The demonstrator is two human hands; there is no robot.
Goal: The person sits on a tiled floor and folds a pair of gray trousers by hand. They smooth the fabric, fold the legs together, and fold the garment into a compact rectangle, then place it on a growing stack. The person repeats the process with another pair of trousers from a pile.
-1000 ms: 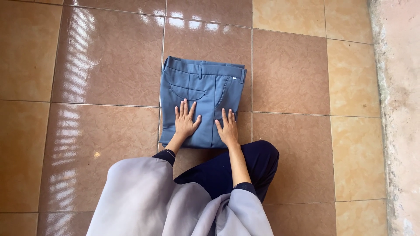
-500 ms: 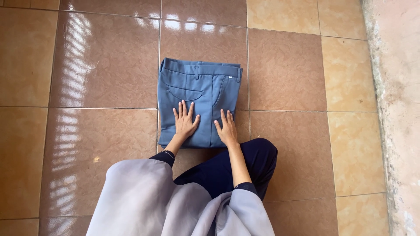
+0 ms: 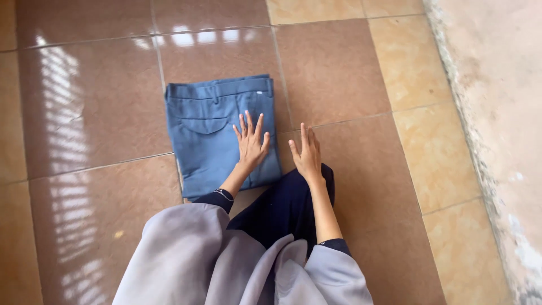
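A pair of blue trousers [image 3: 209, 135] lies folded into a neat rectangle on the brown tiled floor, waistband at the far edge and a back pocket showing. My left hand [image 3: 251, 142] rests flat on the right part of the trousers with its fingers spread. Beside the folded cloth, my right hand [image 3: 306, 153] lies flat on the tile with the fingers together, holding nothing. Dark sleeves and a grey garment cover my arms and lap.
Glossy brown floor tiles [image 3: 90, 101] spread left and ahead, with window glare on them. Lighter tan tiles [image 3: 418, 73] run along the right, then a rough pale concrete strip [image 3: 497, 85]. My dark-clad knee [image 3: 282, 209] lies under the right forearm.
My right hand has slid off the trousers onto the bare tile to their right. The left hand stays flat on the cloth. The view has shifted, so the trousers appear further left.
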